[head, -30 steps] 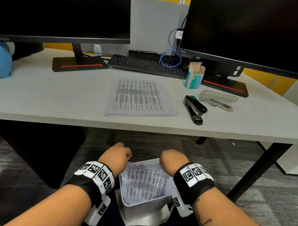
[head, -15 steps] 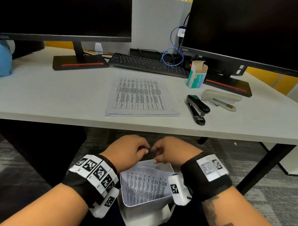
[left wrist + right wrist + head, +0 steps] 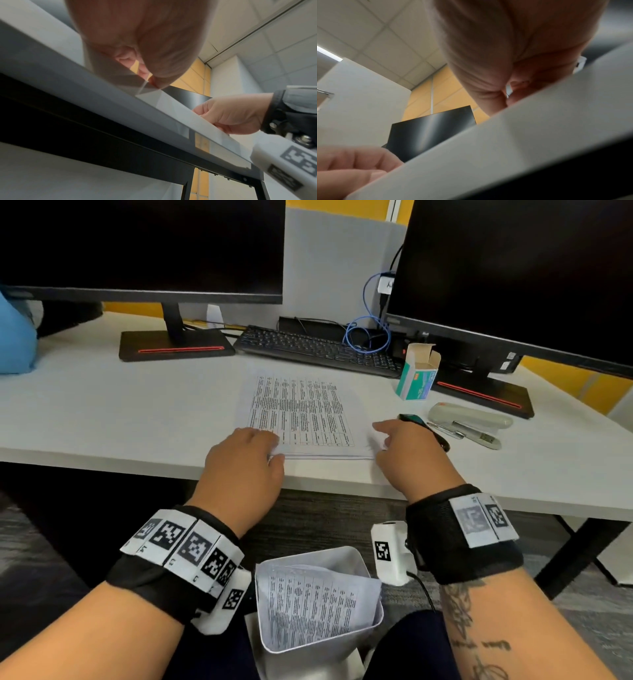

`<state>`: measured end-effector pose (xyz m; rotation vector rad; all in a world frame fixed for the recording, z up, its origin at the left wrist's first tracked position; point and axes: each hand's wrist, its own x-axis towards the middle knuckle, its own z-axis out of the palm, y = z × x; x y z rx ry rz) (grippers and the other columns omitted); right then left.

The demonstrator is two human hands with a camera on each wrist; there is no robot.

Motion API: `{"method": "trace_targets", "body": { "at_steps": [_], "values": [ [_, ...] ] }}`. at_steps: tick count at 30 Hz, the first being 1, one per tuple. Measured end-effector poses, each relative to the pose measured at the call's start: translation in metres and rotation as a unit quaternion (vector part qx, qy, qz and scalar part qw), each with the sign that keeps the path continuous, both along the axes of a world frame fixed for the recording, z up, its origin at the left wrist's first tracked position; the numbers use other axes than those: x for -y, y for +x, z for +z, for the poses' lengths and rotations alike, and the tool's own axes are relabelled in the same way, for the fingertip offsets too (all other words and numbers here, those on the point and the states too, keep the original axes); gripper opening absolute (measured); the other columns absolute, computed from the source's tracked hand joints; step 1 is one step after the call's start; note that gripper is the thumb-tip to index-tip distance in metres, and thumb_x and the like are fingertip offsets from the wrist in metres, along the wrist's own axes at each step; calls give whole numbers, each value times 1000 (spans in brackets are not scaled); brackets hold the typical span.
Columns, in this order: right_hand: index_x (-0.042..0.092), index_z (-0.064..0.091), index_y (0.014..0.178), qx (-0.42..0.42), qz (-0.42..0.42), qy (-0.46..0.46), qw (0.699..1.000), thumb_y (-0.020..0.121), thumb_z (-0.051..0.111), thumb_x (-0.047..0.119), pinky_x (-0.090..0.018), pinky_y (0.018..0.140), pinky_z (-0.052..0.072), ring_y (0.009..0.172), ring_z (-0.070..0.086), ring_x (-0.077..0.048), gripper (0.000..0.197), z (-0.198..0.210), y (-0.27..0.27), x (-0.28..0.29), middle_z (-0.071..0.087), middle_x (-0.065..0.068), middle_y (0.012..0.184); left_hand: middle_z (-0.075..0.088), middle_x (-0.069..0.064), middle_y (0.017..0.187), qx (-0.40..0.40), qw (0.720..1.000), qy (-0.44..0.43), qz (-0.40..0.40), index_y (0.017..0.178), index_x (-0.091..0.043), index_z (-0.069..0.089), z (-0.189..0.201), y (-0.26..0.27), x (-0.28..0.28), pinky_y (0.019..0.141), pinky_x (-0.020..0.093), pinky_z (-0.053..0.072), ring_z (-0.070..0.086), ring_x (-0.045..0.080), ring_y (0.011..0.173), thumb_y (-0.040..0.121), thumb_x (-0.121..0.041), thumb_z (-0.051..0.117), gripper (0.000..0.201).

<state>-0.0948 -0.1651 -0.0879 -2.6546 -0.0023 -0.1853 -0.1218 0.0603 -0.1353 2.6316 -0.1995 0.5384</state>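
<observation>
A stack of printed sheets (image 3: 301, 412) lies on the white desk (image 3: 120, 412) near its front edge. My left hand (image 3: 246, 453) is at the stack's near left corner, fingers on top and thumb at the edge. In the left wrist view that hand (image 3: 150, 54) pinches a lifted paper corner. My right hand (image 3: 404, 446) is at the near right corner, index finger stretched along the side. The right wrist view shows its thumb and finger (image 3: 508, 93) closed together at the paper's edge. Below, between my forearms, a white bin (image 3: 342, 556) holds a printed sheet (image 3: 308, 604).
A black stapler (image 3: 416, 419) lies just behind my right hand, a beige stapler (image 3: 469, 416) beyond it. An open staple box (image 3: 416, 374) stands by the right monitor's base (image 3: 479, 395). A keyboard (image 3: 318, 347) and the left monitor (image 3: 144, 248) sit behind the stack.
Both hands have left the bin, where they were pushing a sheet in, and risen to the desk. They now hold the near corners of the paper stack.
</observation>
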Motion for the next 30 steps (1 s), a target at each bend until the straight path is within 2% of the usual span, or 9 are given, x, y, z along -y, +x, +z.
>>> {"method": "trace_targets", "body": {
  "at_steps": [5,10,13,15,17,21,24,27,30],
  "values": [
    [24,58,132,-2,-15,15,1000,91,48,-1,-29,92,48,109,61,-23,49,-3,9,2,63,-5,124,60,4,120,-15,1000,10,8,126,-17,60,5,-1,-3,91,32,44,57,22,108,97,-31,48,34],
    [21,65,120,3,-41,128,991,92,52,3,-46,85,57,93,67,-30,36,-9,13,2,68,-10,106,62,3,114,-11,1000,10,2,121,-17,63,6,-2,-2,88,32,46,59,21,102,97,-31,48,31],
    [20,65,124,-8,-41,137,990,93,50,1,-38,88,55,95,66,-28,39,-7,13,3,67,-6,104,62,1,113,-12,1000,11,4,120,-19,63,8,-2,-3,86,32,47,59,21,101,97,-32,49,30],
    [22,63,127,-14,-28,68,997,92,48,-1,-29,92,49,105,62,-24,44,-3,13,4,64,-3,115,62,0,112,-17,1000,16,6,119,-20,63,9,-3,-3,86,33,47,59,20,100,97,-33,48,30],
    [23,63,127,-25,-23,17,999,90,50,0,-27,92,47,111,59,-23,46,0,12,5,63,-3,122,62,-1,112,-22,999,23,6,120,-22,63,10,-3,-3,85,32,47,60,20,99,97,-34,47,30],
    [17,73,107,5,-19,32,999,91,54,9,-23,72,40,102,64,-25,26,-4,11,8,69,-6,107,62,-1,108,-23,999,33,7,117,-23,63,12,-3,-4,82,32,47,60,20,96,97,-35,47,29],
    [12,74,101,18,-20,52,998,91,55,11,-23,70,39,97,65,-26,22,-4,8,9,71,-8,100,62,-2,107,-18,999,35,5,116,-24,64,13,-3,-5,81,30,46,59,19,96,96,-36,47,29],
    [12,73,100,25,-9,63,998,92,53,9,-23,71,39,97,64,-26,22,-4,11,10,70,-8,102,62,-3,109,-20,999,31,7,117,-25,63,11,-2,-6,78,26,41,59,17,98,96,-37,48,29],
    [13,69,100,51,-10,74,996,97,49,8,-21,72,35,90,57,-19,21,-1,13,8,66,-9,107,59,2,116,-13,1000,-12,3,123,-21,60,10,2,-10,86,28,39,54,21,109,92,-39,56,36]
  ]
}}
